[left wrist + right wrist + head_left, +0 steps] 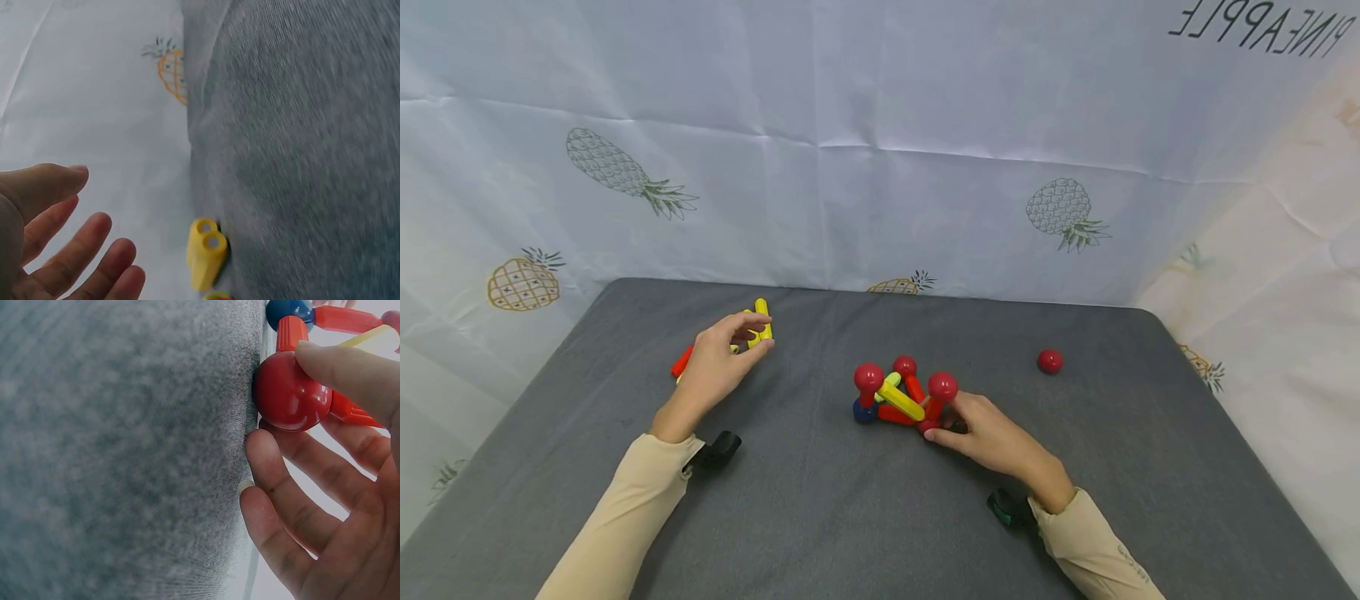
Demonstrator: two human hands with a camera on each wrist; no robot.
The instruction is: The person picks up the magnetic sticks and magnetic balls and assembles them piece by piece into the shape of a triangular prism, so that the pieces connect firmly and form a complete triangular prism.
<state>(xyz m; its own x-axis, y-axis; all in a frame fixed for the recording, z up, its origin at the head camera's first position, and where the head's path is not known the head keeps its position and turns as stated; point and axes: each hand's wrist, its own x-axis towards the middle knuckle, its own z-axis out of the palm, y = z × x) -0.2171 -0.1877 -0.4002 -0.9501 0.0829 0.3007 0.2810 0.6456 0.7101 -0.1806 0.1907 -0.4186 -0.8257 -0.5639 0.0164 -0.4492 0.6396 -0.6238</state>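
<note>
Near the middle of the table stands a small frame of plastic rods and balls, with a red rod [895,415] between a dark blue ball [865,412] and a low red ball [290,390]. Red balls [868,377] top its upright red rods, and a yellow rod [901,401] slants across it. My right hand [988,437] holds the low red ball at the frame's near right corner, thumb on one side and fingers behind. Over at the left, my left hand [718,362] is raised with spread, slightly bent fingers and nothing in them, beside two yellow rods [206,256].
A loose red ball [1050,361] lies at the right of the grey table [820,517]. Under the left hand, partly hidden, a red rod [682,362] shows. A white pineapple-print cloth [850,208] hangs behind the far edge.
</note>
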